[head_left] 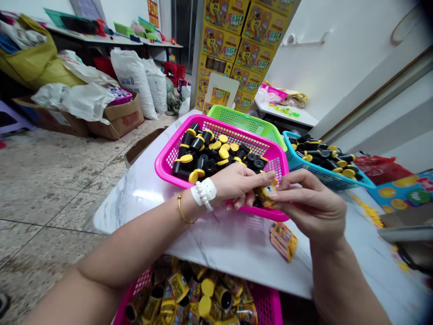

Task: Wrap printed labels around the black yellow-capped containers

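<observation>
Above the near right corner of the pink basket [162, 169], both hands meet at a small black cup with a yellow printed label [265, 196]. My left hand [237, 184] grips it from the left, thumb stretched along its top. From the right, my right hand [309, 203] pinches the label side between thumb and fingers. Part of the cup is hidden by the fingers. Inside the pink basket lie many plain black cups with yellow lids [203, 158]. A small stack of printed labels [284, 240] rests on the marble-look table [216, 241], below my right hand.
Below the table's near edge, another pink basket [270, 302] holds labelled cups [206, 293]. A green basket [243, 119] stands behind the first one, and a blue basket [324, 169] of black cups is at right. Stacked yellow boxes [237, 49] rise behind; sacks [131, 76] stand on the floor.
</observation>
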`<move>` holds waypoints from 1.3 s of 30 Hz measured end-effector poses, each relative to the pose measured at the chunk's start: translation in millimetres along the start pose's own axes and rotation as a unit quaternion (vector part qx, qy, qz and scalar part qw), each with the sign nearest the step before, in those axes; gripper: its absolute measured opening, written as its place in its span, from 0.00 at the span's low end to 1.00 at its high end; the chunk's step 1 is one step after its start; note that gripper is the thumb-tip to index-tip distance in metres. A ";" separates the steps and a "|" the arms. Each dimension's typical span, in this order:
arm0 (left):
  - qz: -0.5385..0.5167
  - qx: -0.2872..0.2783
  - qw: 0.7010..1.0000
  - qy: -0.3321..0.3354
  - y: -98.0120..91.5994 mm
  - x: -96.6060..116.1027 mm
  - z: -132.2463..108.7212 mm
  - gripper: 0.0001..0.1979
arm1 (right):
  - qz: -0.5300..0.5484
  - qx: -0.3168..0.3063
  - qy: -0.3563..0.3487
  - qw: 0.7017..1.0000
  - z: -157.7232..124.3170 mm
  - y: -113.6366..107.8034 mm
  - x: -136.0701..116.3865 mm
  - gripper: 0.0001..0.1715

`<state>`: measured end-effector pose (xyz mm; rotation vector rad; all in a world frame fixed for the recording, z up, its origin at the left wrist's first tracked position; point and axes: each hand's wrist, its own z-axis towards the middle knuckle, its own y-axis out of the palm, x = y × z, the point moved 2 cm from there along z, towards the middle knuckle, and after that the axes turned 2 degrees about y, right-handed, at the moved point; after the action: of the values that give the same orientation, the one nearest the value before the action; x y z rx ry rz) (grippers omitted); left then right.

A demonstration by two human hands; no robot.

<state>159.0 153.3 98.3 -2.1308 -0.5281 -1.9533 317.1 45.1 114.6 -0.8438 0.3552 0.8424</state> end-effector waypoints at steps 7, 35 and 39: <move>0.058 0.064 0.994 0.061 -7.8 4.1 -0.2 0.33 | 0.048 -0.246 0.027 0.968 -54.1 10.8 -56.3 0.07; 0.123 0.063 0.977 0.161 10.4 -8.2 7.7 0.15 | -0.379 0.258 0.013 0.889 -87.2 -25.0 -2.5 0.16; 0.041 0.073 0.979 0.186 6.9 -8.0 9.8 0.12 | -0.338 0.174 -0.085 0.921 -34.4 4.2 -9.4 0.19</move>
<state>170.2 149.8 89.9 -1.6197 -0.4853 -2.1211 309.3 15.3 96.2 -0.4962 0.0380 0.1886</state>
